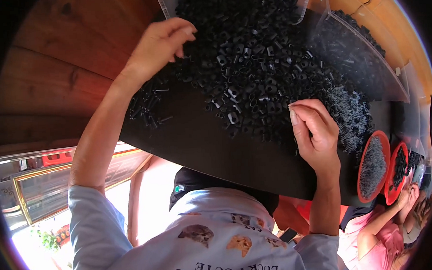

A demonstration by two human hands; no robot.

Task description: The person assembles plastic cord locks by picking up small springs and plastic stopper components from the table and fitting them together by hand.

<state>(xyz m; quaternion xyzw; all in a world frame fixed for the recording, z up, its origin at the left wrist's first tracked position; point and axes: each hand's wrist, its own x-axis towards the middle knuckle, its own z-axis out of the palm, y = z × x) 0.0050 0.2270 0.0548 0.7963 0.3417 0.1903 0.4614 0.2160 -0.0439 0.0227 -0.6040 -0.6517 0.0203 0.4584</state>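
Note:
A large heap of small black plastic parts (pixel 252 70), many of them short and tube-like with holes, covers the dark tabletop (pixel 186 119). At the heap's left edge is my left hand (pixel 161 43), its fingers bent and drawn together; whatever may be between them cannot be made out. My right hand (pixel 317 130) hovers at the heap's near right side, thumb and forefinger pinched, and any piece in that pinch is too small or hidden to name. Thin black pin-like pieces (pixel 149 106) lie below my left wrist. Grey metal springs, seemingly, form a pile (pixel 347 112) beyond my right hand.
A red basket (pixel 386 147) of small grey pieces stands at the right, beside another red basket (pixel 387 197) with black parts. A clear plastic bin (pixel 367 56) rests at the far right. Another person in a pink top (pixel 369 225) sits at the lower right.

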